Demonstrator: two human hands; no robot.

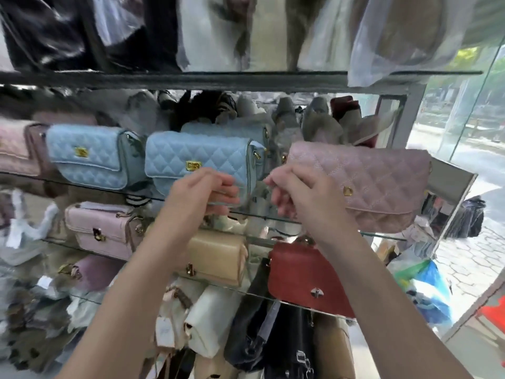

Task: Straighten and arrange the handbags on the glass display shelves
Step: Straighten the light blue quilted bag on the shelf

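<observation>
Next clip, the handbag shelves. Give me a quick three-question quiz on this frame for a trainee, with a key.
1. Multiple choice: what colour is the silver-clasped bag? A red; B green; C yellow.
2. True or false: the pink quilted bag stands left of the two front blue quilted bags.
3. Short answer: which hand overlaps the pink quilted bag in this view?

Key: 1 A. 2 False: it stands to their right. 3 The right hand; the left hand is in front of a blue bag's lower corner.
</observation>
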